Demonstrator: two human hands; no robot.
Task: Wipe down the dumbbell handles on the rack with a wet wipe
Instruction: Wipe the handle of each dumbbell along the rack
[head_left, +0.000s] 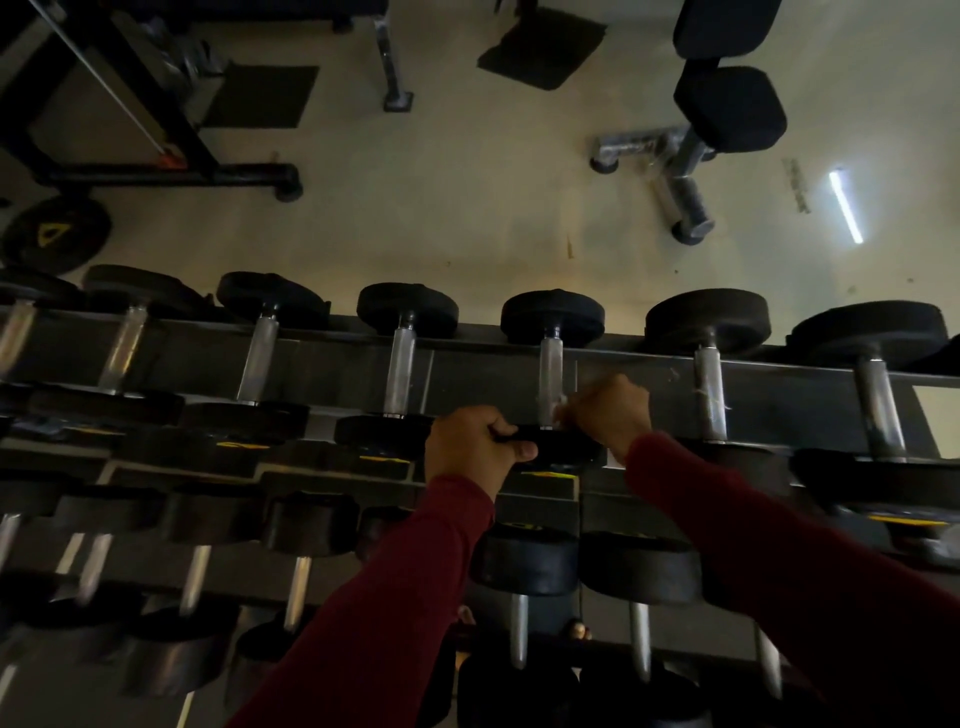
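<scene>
While unreadable yellow marks (543, 474) below, left hand (470, 448) gripping dumbbell head (558, 441), right hand (610, 411) pinching wipe (562, 402).

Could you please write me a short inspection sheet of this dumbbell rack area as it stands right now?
Surface: dark rack, tiered, dumbbells in rows.
Job's things: wipe pressed against the handle of a top-row dumbbell; its near head is black.
Clutter: plate on the floor behind the rack.
Grippers: left hand grips the near head; right hand holds the wipe at the handle.
Cables: nothing seen.
Surroundings: pale floor, bench, machine frame; dim light.
</scene>
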